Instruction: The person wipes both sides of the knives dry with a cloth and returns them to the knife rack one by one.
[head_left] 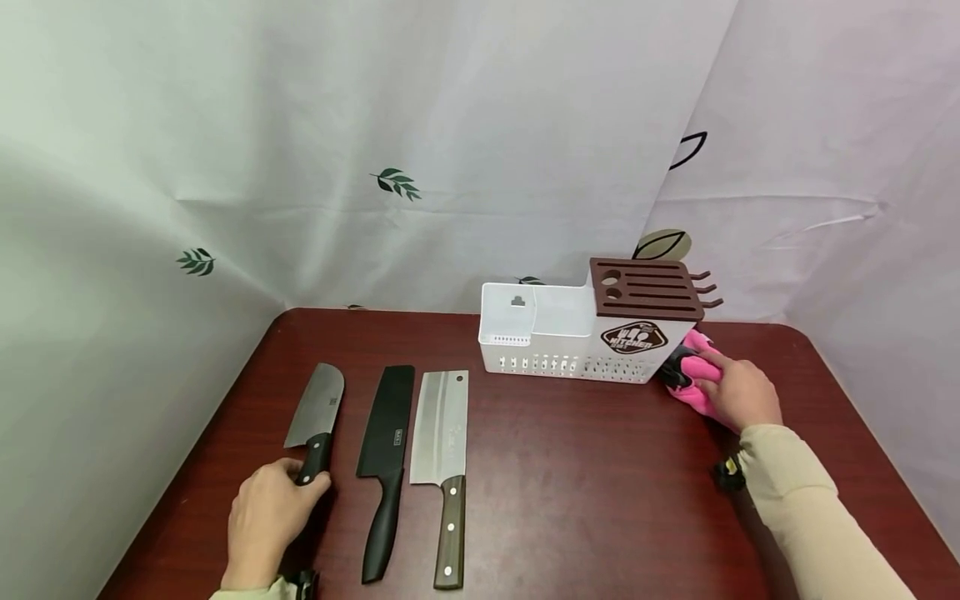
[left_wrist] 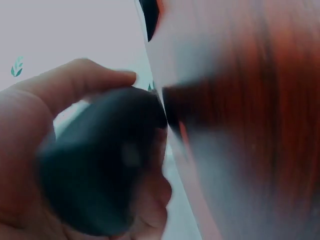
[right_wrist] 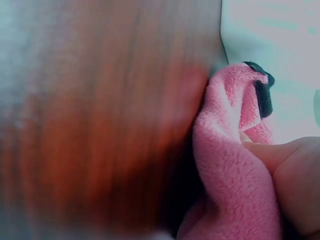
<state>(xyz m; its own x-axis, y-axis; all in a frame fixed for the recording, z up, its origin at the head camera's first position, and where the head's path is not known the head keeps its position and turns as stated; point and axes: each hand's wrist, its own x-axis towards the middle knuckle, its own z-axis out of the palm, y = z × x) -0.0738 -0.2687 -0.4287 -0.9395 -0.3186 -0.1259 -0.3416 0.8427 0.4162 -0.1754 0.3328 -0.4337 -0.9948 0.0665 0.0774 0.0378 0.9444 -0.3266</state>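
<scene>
At the left of the head view my left hand (head_left: 268, 512) grips the black handle of a small knife (head_left: 321, 404) with a broad steel blade. The left wrist view shows the knife's dark handle (left_wrist: 100, 160), blurred, between thumb and fingers. My right hand (head_left: 742, 392) pinches a pink cloth (head_left: 701, 375) with black trim, beside the right end of a white knife rack (head_left: 562, 354). In the right wrist view the fluffy cloth (right_wrist: 235, 170) hangs in folds from the thumb; the other fingers are mostly hidden.
A black cleaver (head_left: 386, 458) and a steel cleaver (head_left: 442, 450) with a brown riveted handle lie side by side left of centre. The rack has a brown slotted top (head_left: 648, 287) with hooks at its right. Behind the reddish-brown table (head_left: 570, 492) hangs a white curtain (head_left: 487, 125).
</scene>
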